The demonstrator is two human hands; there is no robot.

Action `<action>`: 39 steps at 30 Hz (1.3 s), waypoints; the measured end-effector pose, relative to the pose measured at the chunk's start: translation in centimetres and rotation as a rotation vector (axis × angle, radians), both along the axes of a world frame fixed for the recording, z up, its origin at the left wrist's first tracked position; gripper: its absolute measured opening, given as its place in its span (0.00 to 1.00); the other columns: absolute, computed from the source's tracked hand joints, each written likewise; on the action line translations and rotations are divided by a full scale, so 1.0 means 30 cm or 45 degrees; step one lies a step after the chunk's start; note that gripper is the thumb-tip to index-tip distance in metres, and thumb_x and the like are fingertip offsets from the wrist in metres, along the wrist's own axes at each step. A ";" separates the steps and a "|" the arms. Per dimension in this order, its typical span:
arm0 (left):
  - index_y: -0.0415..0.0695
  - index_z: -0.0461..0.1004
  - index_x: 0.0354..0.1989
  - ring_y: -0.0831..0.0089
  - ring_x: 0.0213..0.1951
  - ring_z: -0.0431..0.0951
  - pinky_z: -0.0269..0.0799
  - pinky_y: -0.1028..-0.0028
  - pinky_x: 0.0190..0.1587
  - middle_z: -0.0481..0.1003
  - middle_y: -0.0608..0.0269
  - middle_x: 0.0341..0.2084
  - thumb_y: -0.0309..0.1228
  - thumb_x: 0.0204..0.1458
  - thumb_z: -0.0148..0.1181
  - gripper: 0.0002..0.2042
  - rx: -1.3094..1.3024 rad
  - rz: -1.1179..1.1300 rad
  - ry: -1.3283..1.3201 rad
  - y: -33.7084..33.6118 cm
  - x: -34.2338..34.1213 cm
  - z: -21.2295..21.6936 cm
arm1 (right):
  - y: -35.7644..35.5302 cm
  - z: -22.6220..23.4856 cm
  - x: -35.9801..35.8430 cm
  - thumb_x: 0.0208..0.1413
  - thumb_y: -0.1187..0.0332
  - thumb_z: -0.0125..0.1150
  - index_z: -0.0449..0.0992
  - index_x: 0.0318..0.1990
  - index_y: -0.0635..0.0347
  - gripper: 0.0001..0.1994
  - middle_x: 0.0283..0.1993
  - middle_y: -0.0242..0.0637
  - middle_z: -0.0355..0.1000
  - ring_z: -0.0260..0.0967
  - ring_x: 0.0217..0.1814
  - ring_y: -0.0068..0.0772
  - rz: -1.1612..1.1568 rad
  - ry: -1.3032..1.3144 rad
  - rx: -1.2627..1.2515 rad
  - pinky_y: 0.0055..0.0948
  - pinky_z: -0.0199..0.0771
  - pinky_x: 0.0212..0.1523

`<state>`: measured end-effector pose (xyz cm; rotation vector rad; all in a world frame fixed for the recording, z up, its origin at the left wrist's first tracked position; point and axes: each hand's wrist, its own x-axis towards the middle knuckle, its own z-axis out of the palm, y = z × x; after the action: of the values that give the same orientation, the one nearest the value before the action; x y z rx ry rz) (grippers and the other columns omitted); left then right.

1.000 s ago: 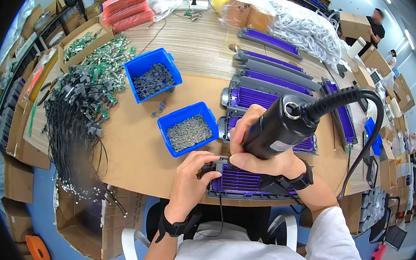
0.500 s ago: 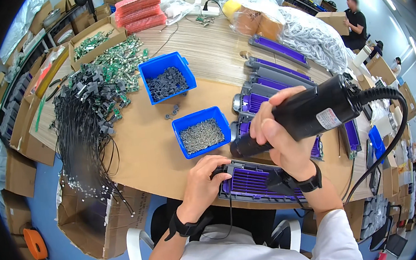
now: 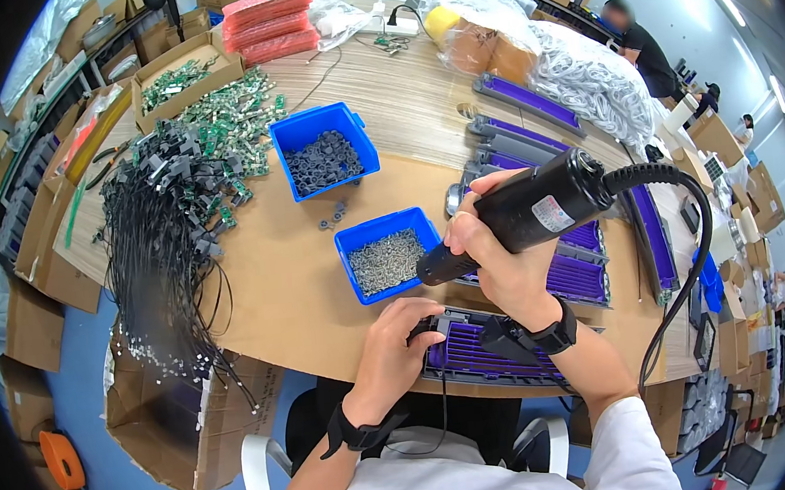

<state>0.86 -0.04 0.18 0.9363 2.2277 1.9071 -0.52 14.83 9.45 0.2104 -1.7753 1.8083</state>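
Observation:
My right hand (image 3: 511,267) is wrapped round a black corded electric screwdriver (image 3: 534,212), tilted with its nose down to the left. That nose is beside the right rim of a blue bin of small metal screws (image 3: 385,262); its very tip is hard to make out. At the table's near edge lies a purple and grey slotted housing (image 3: 481,347). My left hand (image 3: 388,353) grips the housing's left end, thumb and fingers closed on it; a thin black cable (image 3: 443,395) hangs down there. Part of the housing is hidden under my right wrist.
Behind the screws stands a blue bin (image 3: 324,153) of dark grey plastic parts, with a few loose ones beside it. A heap of black cables (image 3: 155,256) and green circuit boards (image 3: 241,109) covers the left. More purple housings (image 3: 530,107) lie at right. The screwdriver's cord (image 3: 704,227) loops down at right.
My right hand and the screwdriver have shifted left, bringing the nose up to the screw bin's rim. My left hand keeps its grip on the housing. A person in the background has bent forward.

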 end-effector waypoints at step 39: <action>0.39 0.60 0.62 0.68 0.43 0.76 0.76 0.73 0.47 0.57 0.57 0.63 0.13 0.36 0.70 0.39 0.026 0.015 -0.068 0.007 0.005 -0.017 | -0.011 0.035 0.000 0.50 0.86 0.58 0.65 0.47 0.65 0.17 0.27 0.38 0.70 0.71 0.26 0.27 0.099 0.270 -0.343 0.28 0.74 0.31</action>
<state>1.01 0.16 -0.33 0.8663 2.1934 1.9393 -0.54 14.49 10.51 0.3532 -1.3802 1.9771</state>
